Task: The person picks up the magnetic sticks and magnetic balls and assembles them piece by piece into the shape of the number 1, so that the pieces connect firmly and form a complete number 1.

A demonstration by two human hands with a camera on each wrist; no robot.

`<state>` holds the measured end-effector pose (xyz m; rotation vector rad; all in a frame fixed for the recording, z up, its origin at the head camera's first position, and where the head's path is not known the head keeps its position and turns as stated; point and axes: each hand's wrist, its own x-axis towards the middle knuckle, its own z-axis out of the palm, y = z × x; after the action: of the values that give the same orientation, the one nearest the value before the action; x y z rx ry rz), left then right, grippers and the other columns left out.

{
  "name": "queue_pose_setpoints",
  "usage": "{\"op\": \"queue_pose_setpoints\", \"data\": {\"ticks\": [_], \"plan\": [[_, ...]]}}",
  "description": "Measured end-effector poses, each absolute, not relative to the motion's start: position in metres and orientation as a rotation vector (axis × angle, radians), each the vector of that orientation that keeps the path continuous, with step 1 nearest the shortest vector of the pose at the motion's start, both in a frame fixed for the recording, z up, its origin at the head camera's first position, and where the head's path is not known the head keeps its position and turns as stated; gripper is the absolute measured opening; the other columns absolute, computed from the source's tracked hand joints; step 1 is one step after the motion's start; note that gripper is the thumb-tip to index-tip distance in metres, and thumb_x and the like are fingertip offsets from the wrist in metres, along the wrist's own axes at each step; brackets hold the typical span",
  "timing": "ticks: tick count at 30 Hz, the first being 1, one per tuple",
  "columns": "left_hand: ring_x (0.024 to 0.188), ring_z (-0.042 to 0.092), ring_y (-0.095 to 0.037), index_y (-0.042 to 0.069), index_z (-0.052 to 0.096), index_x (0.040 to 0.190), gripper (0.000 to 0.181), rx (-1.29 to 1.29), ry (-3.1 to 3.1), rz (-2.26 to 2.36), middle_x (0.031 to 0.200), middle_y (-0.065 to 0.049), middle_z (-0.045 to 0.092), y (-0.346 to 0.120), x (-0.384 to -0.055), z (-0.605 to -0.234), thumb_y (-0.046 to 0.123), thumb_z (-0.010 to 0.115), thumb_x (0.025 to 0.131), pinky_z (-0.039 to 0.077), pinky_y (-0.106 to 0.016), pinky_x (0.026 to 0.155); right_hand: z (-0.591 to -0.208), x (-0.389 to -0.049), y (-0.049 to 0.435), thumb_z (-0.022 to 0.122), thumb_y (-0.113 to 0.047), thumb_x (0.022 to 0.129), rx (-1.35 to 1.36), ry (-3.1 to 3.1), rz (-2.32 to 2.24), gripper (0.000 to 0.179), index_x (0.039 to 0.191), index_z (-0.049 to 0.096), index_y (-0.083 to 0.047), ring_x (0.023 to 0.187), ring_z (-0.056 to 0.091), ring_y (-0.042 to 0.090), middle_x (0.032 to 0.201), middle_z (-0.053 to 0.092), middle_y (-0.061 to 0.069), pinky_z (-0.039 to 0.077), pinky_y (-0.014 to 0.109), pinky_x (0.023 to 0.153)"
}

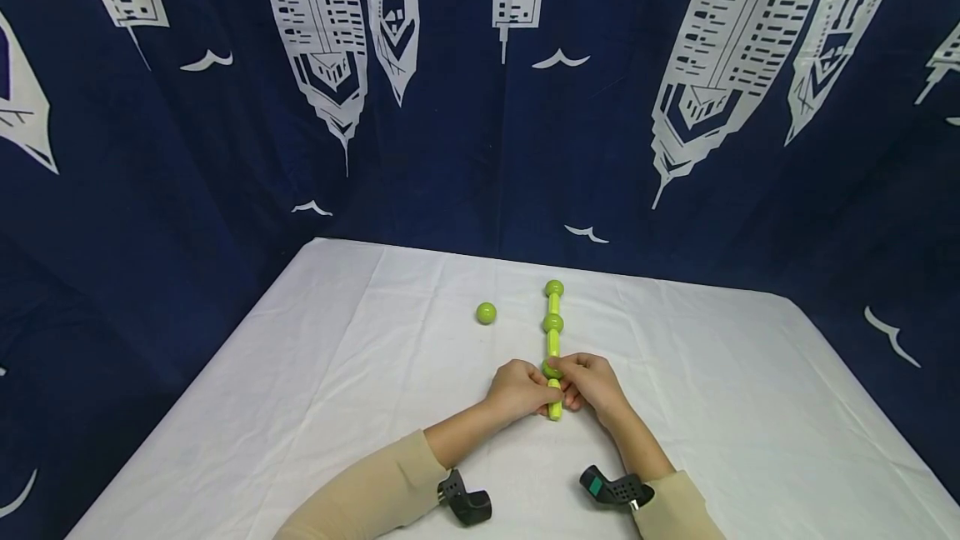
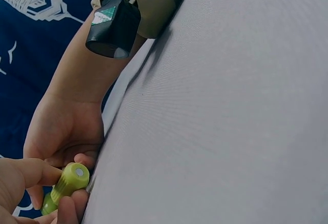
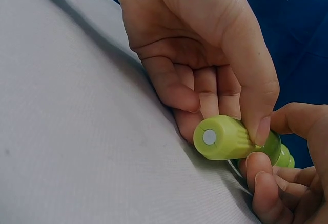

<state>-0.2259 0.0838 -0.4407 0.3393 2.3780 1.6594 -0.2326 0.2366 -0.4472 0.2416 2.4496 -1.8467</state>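
A straight chain of lime-green balls and rods lies on the white cloth in the head view. My left hand (image 1: 519, 390) pinches the nearest rod (image 1: 555, 412), a ribbed magnetic building stick with a grey disc in its end face. At the ball (image 1: 548, 371) just beyond that rod, my right hand (image 1: 596, 383) grips with thumb and fingers, partly covering it. Farther along come another rod (image 1: 552, 343), a middle ball (image 1: 552, 322), a short rod (image 1: 553, 304) and the end ball (image 1: 554, 287). Close up, the ribbed stick (image 3: 225, 138) points its disc toward the right wrist camera.
A loose green ball (image 1: 486, 312) sits left of the chain. The table (image 1: 375, 340) is covered with a creased white cloth. Behind it hangs a dark blue curtain (image 1: 465, 165) with white building prints. Black wrist cameras (image 1: 468, 502) are strapped over the beige sleeves.
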Motion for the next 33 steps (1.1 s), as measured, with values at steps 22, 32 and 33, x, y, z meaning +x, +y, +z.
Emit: {"op": "queue_pose_setpoints", "data": {"ticks": [22,32,33], "plan": [[0.044,0.055,-0.005,0.006,0.064,0.065,0.023,0.314,2.445,1.663,0.049,0.005,0.057,0.0875,-0.2282,-0.4436,0.015,0.08,0.079,0.039,-0.016,0.042,-0.448,-0.2325,0.2373,0.067,-0.024,0.089,0.231,2.455,-1.845,0.033,0.098,0.064,0.008,0.041,0.048,0.008,0.057,0.054,0.002,0.041,0.02,0.04],[0.044,0.055,-0.004,0.007,0.064,0.067,0.022,0.317,2.429,1.684,0.049,0.006,0.056,0.0873,-0.2292,-0.4454,0.015,0.08,0.079,0.039,-0.016,0.043,-0.4481,-0.2326,0.2372,0.066,-0.024,0.09,0.233,2.455,-1.846,0.033,0.098,0.064,0.008,0.042,0.048,0.008,0.057,0.054,0.002,0.041,0.019,0.04],[0.044,0.055,-0.004,0.006,0.064,0.067,0.022,0.32,2.429,1.687,0.049,0.006,0.057,0.0874,-0.2294,-0.4458,0.015,0.08,0.079,0.04,-0.016,0.043,-0.4482,-0.2326,0.2373,0.066,-0.024,0.09,0.232,2.454,-1.847,0.032,0.098,0.064,0.008,0.042,0.048,0.008,0.057,0.054,0.002,0.041,0.019,0.04]]}}
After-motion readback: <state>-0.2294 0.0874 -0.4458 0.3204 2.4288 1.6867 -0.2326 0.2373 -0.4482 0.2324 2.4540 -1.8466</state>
